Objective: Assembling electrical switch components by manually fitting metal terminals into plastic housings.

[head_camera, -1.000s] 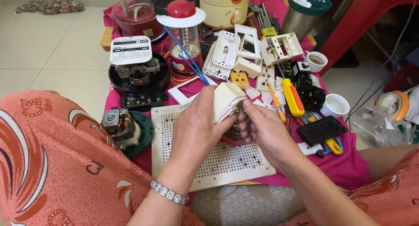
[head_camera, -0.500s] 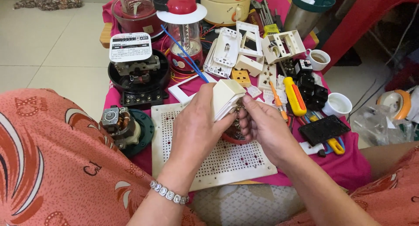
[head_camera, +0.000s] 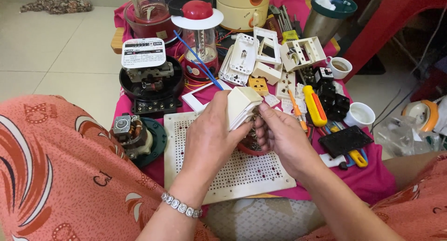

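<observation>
My left hand (head_camera: 212, 134) grips a cream plastic switch box (head_camera: 242, 103), holding it tilted above the white perforated board (head_camera: 233, 176). My right hand (head_camera: 281, 136) meets it from the right, with fingertips pressed against the box's lower edge. What lies under the box is hidden by both hands. A bead bracelet (head_camera: 181, 206) sits on my left wrist.
The pink-clothed table (head_camera: 372, 185) is crowded: a black electric meter (head_camera: 149, 80), a small motor (head_camera: 132, 131), a red-capped blender jar (head_camera: 198, 34), white switch plates (head_camera: 247, 57), a yellow screwdriver (head_camera: 315, 106), black breakers (head_camera: 333, 94), and white cups (head_camera: 361, 114).
Both hands and the cream box stay in nearly the same place; my fingers shift slightly on the box.
</observation>
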